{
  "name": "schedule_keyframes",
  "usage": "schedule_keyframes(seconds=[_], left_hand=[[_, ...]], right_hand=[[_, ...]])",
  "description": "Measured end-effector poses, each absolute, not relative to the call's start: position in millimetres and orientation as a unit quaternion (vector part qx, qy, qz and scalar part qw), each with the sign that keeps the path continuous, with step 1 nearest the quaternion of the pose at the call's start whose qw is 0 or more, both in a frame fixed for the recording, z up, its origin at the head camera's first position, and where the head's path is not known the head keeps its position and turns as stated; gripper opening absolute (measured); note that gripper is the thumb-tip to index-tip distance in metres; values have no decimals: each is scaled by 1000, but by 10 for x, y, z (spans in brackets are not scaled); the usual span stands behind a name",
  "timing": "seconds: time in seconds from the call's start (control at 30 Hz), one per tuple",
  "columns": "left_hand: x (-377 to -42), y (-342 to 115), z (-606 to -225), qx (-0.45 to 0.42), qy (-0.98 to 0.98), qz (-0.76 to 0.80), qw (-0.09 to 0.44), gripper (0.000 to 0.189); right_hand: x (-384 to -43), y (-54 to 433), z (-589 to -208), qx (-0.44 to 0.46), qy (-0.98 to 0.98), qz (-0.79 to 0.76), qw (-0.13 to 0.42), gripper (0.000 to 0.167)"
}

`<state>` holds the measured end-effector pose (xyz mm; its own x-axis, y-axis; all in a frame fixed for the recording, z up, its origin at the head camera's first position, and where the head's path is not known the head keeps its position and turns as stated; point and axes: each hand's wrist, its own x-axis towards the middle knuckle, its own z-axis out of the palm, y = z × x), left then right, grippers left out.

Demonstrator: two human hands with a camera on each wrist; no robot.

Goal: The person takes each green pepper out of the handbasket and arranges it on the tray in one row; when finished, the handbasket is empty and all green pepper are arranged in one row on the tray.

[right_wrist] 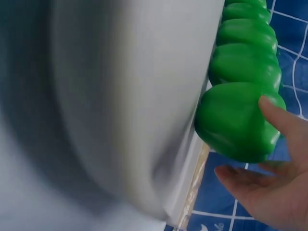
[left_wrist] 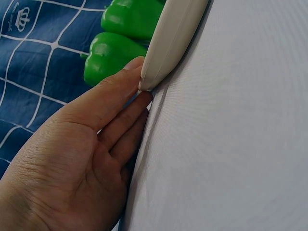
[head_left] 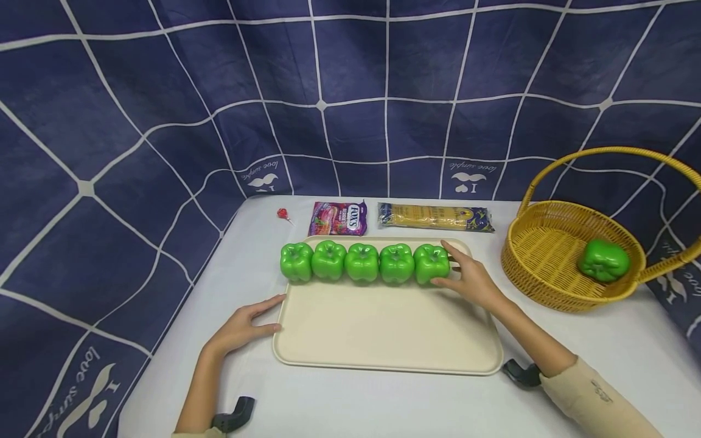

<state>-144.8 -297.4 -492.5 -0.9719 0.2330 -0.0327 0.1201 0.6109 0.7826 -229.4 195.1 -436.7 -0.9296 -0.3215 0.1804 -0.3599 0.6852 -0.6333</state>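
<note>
Several green bell peppers (head_left: pixel 362 263) stand side by side in a row along the far part of a cream tray (head_left: pixel 383 328), the leftmost overlapping its left rim. My right hand (head_left: pixel 472 278) is at the rightmost bell pepper (right_wrist: pixel 240 122), one fingertip overlapping it in the right wrist view, the other fingers straight and apart from it. Blue cloth shows between those fingers and the pepper. At the tray's left edge is my left hand (head_left: pixel 240 327), thumb and fingers spread, with fingertips right at the rim in the left wrist view.
A yellow wicker basket (head_left: pixel 528 292) with a tall handle stands at the right, one green bell pepper (head_left: pixel 604 260) inside. Behind the tray lie a purple candy bag (head_left: pixel 338 219), a pasta packet (head_left: pixel 435 217) and a red lollipop (head_left: pixel 282 213). Blue checked cloth (head_left: pixel 350 67) hangs behind.
</note>
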Motion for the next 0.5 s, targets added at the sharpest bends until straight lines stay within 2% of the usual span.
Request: schedule_keyframes(seconds=[0.17, 0.5], left_hand=[[-1450, -2971, -4920, 99, 896, 428, 66, 66], [-1456, -2976, -4927, 99, 894, 431, 67, 65]], right_hand=[[-2246, 2066, -4305, 197, -917, 344, 41, 90], [-2143, 2684, -4070, 253, -919, 281, 114, 62]])
